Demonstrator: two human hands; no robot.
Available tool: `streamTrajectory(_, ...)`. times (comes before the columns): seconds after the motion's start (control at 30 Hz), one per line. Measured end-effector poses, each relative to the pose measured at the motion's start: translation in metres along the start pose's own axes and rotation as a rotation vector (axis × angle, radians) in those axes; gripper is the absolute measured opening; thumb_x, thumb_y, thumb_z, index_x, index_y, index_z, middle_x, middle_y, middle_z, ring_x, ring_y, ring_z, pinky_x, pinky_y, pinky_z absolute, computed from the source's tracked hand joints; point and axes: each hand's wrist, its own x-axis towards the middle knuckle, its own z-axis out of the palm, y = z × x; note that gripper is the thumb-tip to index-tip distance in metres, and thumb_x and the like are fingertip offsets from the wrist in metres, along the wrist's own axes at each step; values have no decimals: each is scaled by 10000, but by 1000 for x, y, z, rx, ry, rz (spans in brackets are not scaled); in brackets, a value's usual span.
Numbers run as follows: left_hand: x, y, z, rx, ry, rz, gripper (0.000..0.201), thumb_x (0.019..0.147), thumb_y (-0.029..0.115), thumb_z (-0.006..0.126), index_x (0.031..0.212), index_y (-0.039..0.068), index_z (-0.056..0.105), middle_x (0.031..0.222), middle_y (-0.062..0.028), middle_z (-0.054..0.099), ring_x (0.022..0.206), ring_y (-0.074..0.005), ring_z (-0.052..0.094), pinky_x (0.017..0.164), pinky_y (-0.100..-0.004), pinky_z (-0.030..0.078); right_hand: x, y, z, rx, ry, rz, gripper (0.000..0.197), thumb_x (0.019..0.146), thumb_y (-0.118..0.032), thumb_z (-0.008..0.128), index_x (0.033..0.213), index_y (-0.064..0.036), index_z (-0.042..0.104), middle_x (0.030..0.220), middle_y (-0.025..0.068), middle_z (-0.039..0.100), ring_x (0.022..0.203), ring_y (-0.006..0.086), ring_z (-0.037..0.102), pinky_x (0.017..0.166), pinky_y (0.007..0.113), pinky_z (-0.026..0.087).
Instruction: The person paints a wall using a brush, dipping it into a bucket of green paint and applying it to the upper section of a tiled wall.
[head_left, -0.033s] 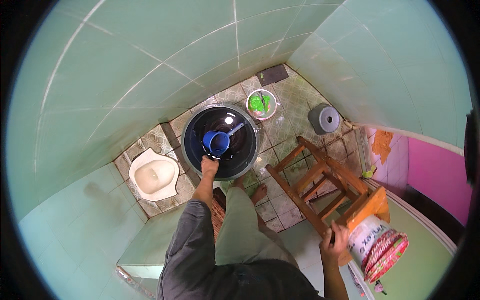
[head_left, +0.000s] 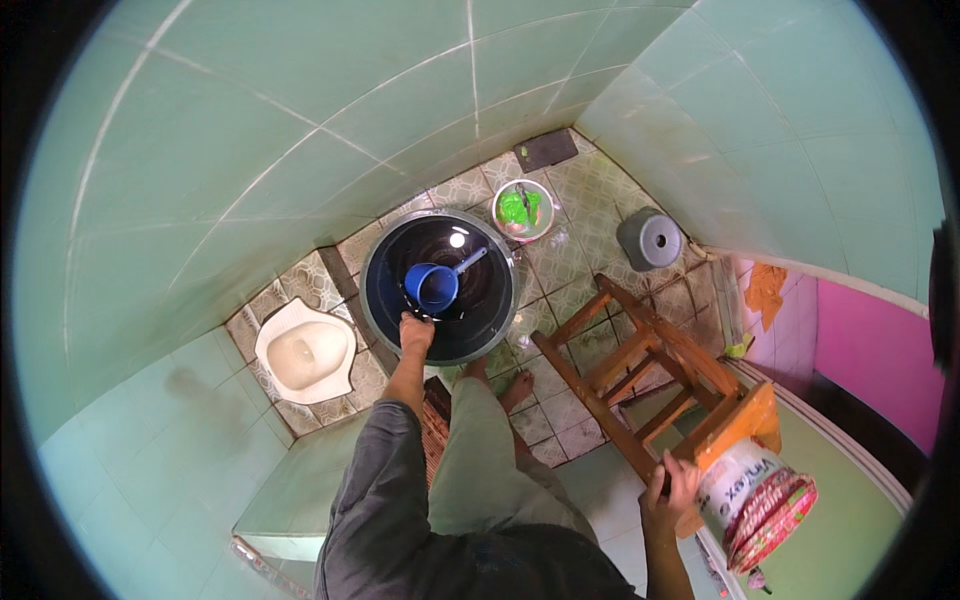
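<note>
My left hand (head_left: 416, 334) reaches over the near rim of a round black tub (head_left: 490, 325) of dark water. Its fingers are curled just inside the rim, and what they hold, if anything, is hidden. Beyond the fingertips a blue water dipper (head_left: 432, 286) lies in the tub, its handle pointing to the far right. On the right, my right hand (head_left: 672, 482) is closed around the edge of a tall wooden stool (head_left: 640, 350). A white and red printed bucket (head_left: 755, 500) rests on top of the stool, right beside that hand.
A cream squat toilet (head_left: 306, 350) is set in the raised tiles at left. Behind the tub stand a small white pail (head_left: 523, 210) with something green inside and, farther right, a grey upturned pail (head_left: 651, 239). Green tiled walls (head_left: 330, 110) enclose the space.
</note>
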Motion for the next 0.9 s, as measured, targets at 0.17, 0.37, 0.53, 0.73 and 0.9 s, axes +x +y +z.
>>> streamTrajectory(0.17,61,-7,28,33,-46,-70,657,784,312,682,1220,-73,379,1217,-310,524,1152,-399,524,1004,-399,416,2,-6,8,-100,-25,51,149,866,-57,566,998,-29,628,838,125,544,805,280,495,720,385,406)
streamTrajectory(0.37,127,-27,77,96,-61,-97,1033,769,375,692,1376,-192,77,1234,-345,509,1174,-363,531,1022,-348,411,4,-6,15,-207,-51,99,125,886,-102,534,944,-44,628,841,119,540,802,279,493,732,396,403)
streamTrajectory(0.53,154,-1,106,2,-141,-247,966,862,324,587,1330,-260,-24,1018,-319,618,936,-351,648,838,-356,519,4,-6,26,-307,-29,89,108,871,-113,547,881,-44,631,788,105,546,770,276,510,752,425,406)
streamTrajectory(0.73,204,-92,182,133,-50,-195,672,890,206,501,1234,-167,61,855,-253,639,704,-322,662,572,-389,537,12,3,20,-240,-49,43,145,900,-118,553,921,-41,673,819,122,595,740,267,548,808,454,450)
streamTrajectory(0.9,160,-33,195,-395,-188,-395,195,882,152,443,948,-29,470,698,-152,597,540,-277,585,426,-411,444,0,-2,18,-254,-63,67,109,857,-107,563,902,-42,637,788,108,554,740,271,516,756,413,408)
